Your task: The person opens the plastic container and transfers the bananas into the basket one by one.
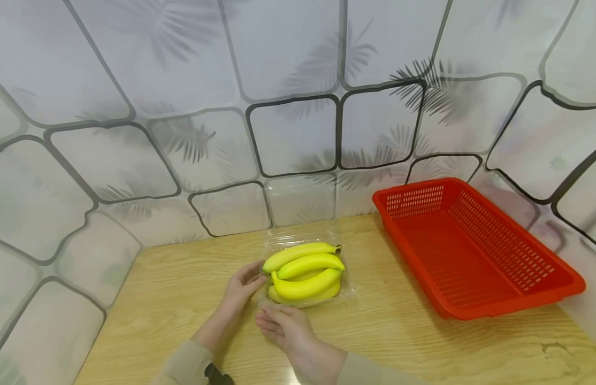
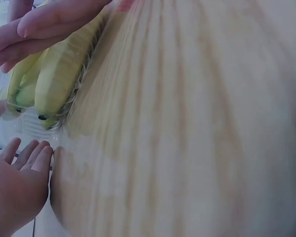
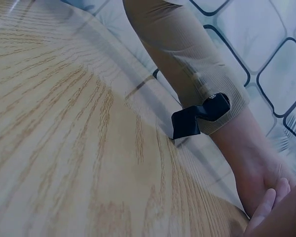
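Observation:
Several yellow bananas [image 1: 305, 286] lie in a clear plastic container [image 1: 348, 289] on the wooden table. Its transparent lid [image 1: 302, 200] stands raised at the back, near the wall. At the container's left side is my left hand [image 1: 242, 289], fingers reaching to its edge; whether they touch it is hard to tell. My right hand [image 1: 285, 326] is in front of the near edge, its fingers extended to the left and together. The left wrist view shows the left hand [image 2: 19, 187] with straight fingers, below the banana ends [image 2: 59, 84]. Neither hand holds anything.
A red perforated plastic basket [image 1: 459, 256] stands on the table [image 1: 182, 278] to the right, with bare floor showing inside. A patterned wall covering [image 1: 293, 133] closes off the back and both sides. A black strap [image 3: 200, 116] hangs at the left sleeve.

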Tool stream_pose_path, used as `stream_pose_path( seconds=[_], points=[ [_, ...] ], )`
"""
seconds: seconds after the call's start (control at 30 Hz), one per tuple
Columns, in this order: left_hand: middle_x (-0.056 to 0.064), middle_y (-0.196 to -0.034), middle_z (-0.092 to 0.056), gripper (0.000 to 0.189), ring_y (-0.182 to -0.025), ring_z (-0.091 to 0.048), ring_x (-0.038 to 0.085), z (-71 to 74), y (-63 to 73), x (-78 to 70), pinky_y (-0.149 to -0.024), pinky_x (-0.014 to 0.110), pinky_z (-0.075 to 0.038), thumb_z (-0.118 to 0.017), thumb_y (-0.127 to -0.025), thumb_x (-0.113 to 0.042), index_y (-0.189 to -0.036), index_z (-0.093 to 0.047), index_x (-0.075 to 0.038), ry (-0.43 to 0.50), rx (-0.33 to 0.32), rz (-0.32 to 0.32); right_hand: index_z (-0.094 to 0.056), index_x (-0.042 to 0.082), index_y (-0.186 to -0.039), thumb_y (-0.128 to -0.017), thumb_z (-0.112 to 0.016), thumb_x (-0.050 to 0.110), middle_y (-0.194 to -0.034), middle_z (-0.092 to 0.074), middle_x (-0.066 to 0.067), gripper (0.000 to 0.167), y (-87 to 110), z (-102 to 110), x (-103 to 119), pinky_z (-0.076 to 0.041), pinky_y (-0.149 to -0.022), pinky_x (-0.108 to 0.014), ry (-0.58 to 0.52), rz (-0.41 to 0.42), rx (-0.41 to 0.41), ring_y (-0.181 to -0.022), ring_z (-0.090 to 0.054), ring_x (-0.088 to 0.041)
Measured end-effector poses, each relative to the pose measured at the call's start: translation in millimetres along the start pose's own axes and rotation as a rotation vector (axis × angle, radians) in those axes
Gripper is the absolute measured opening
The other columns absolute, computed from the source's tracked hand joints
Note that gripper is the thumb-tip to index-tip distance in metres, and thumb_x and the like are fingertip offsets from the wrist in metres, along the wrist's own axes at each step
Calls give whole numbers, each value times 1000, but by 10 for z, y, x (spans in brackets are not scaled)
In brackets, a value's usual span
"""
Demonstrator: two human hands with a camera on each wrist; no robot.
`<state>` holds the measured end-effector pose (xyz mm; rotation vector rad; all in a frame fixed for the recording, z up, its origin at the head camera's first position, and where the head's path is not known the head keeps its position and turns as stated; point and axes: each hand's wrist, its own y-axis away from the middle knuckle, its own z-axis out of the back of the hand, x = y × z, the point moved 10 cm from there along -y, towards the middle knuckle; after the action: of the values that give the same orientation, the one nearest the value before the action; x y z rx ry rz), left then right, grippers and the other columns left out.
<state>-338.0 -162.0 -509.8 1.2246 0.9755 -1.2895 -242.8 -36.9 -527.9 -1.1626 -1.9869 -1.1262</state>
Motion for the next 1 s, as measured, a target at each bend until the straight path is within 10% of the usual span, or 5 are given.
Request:
stream_pose_path(
  seconds=[0.33, 0.6, 1.0],
  points=[
    [28, -161, -47, 57, -151, -45, 37, -54, 49, 48, -130, 47, -35, -63, -104, -7, -155, -43, 6, 159, 22, 52, -63, -8, -136, -106, -62, 10, -114, -81, -9, 35, 12, 7, 19, -63, -103, -37, -7, -5, 27, -100, -77, -13],
    [28, -161, -45, 58, -133, -59, 18, -63, 14, 131, -110, 18, -52, -59, -105, -7, -157, -39, 8, 281, 39, 119, -62, -8, -138, -106, -60, 6, -119, -79, -13, 35, 43, 32, 36, -62, -106, -40, 0, -9, 40, -104, -76, -15],
    [28, -170, -30, 60, -159, -29, 41, -132, 72, 77, -136, 53, -22, -54, -108, -10, -159, -30, 11, 307, 105, 112, -59, -11, -139, -106, -58, 5, -125, -76, -17, 37, 138, 21, 70, -60, -108, -40, 20, -35, 132, -110, -76, -19]
  ],
)
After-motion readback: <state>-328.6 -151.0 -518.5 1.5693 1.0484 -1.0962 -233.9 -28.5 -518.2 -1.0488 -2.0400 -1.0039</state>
